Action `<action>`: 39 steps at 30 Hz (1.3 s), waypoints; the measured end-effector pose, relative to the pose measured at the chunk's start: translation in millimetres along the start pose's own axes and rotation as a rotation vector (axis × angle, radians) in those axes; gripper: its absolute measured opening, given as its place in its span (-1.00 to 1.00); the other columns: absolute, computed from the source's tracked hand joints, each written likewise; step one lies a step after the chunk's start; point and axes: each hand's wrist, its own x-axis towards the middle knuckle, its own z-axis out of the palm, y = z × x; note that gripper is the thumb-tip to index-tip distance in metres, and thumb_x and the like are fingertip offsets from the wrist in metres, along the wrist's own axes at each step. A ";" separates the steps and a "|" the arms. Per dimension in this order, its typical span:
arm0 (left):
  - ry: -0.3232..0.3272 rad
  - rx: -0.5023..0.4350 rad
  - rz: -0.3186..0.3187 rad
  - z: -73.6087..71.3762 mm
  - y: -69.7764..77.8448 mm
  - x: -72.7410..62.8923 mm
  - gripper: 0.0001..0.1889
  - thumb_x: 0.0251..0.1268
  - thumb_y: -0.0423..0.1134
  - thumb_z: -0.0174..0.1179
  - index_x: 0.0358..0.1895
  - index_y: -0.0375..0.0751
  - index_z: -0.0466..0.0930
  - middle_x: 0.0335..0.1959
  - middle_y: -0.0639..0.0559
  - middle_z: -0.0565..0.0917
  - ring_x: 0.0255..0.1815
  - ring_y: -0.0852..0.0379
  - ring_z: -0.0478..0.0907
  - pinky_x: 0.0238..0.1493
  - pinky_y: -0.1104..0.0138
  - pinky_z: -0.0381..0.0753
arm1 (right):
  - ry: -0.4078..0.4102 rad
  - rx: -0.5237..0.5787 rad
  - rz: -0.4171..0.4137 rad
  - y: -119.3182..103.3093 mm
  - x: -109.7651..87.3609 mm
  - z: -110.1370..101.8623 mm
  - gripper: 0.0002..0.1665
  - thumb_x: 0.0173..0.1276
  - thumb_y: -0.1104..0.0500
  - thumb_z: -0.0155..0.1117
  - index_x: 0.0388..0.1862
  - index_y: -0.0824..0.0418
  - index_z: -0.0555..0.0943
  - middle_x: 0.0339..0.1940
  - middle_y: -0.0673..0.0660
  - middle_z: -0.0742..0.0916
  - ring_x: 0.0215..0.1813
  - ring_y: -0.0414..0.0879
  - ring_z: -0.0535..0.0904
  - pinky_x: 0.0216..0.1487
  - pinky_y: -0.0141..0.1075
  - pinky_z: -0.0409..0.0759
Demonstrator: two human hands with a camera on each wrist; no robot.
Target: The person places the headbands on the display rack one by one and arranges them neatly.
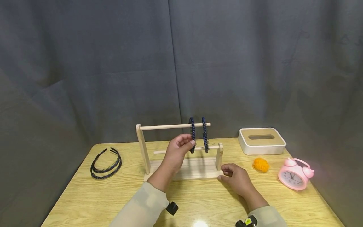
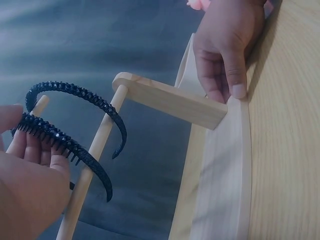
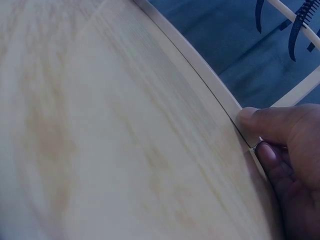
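One dark headband (image 1: 193, 126), held, over the upper rod (image 1: 165, 127) of a wooden stand (image 1: 143, 151), its lower part by the lower rod (image 1: 159, 152). One second headband (image 1: 204, 135), unheld, nearer the upper rod's free end. Two further headbands (image 1: 99, 177), on the table (image 1: 82, 192), left. Left hand (image 1: 176, 151): fingers clamped on first headband. Right hand (image 1: 237, 179): fingers clamped on base corner. Step, as judged: positioning the held headband. Next move, as judged: base steadied, left fingers parted without dragging it.
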 end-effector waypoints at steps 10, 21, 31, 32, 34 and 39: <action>0.011 0.021 -0.015 1.5 0.8 3.2 -0.74 0.53 -0.41 0.34 0.18 -0.40 0.67 -0.09 0.07 0.69 -0.03 0.18 0.63 0.06 0.42 0.70 | -0.002 0.016 0.013 -0.7 -0.1 -1.5 -0.53 0.35 0.21 0.66 0.20 0.25 0.74 0.13 0.15 0.80 0.17 0.04 0.77 0.17 -0.16 0.80; -0.017 -0.065 -0.017 5.0 0.1 4.4 -0.79 0.58 -0.47 0.25 0.16 -0.42 0.64 -0.06 0.02 0.75 0.07 0.10 0.74 0.25 0.37 0.73 | 0.006 0.000 0.001 -1.4 0.0 -3.1 -0.55 0.36 0.22 0.65 0.19 0.25 0.74 0.12 0.14 0.80 0.16 0.04 0.78 0.17 -0.16 0.80; -0.016 -0.105 -0.011 2.5 -3.7 4.9 -0.75 0.56 -0.48 0.23 0.20 -0.46 0.60 0.01 -0.02 0.71 0.08 0.17 0.67 0.21 0.40 0.69 | 0.006 0.006 0.006 -1.2 -0.8 -3.6 -0.55 0.36 0.21 0.65 0.19 0.24 0.75 0.12 0.13 0.81 0.15 0.01 0.77 0.17 -0.18 0.80; -0.015 -0.098 -0.008 1.6 -3.4 4.7 -0.73 0.57 -0.47 0.23 0.22 -0.46 0.60 0.04 -0.06 0.72 0.09 0.16 0.67 0.21 0.40 0.69 | 0.009 0.005 0.005 -1.0 -0.7 -3.6 -0.55 0.36 0.21 0.65 0.18 0.24 0.75 0.11 0.13 0.81 0.15 0.01 0.77 0.17 -0.18 0.80; -0.007 -0.055 -0.006 -1.7 -2.0 2.6 -0.70 0.58 -0.42 0.26 0.26 -0.44 0.61 0.13 -0.15 0.75 0.15 0.11 0.68 0.22 0.39 0.69 | 0.012 0.007 0.003 -1.3 -0.8 -3.5 -0.56 0.36 0.22 0.65 0.18 0.24 0.75 0.11 0.14 0.80 0.15 0.01 0.77 0.17 -0.18 0.80; 0.023 0.250 0.041 -22.2 3.2 -17.1 -0.62 0.61 -0.22 0.34 0.36 -0.23 0.66 0.31 -0.19 0.75 0.34 0.00 0.69 0.39 0.24 0.68 | 0.008 0.007 0.009 -0.2 0.1 -1.2 -0.56 0.36 0.22 0.64 0.19 0.22 0.75 0.11 0.12 0.80 0.15 0.00 0.76 0.18 -0.19 0.79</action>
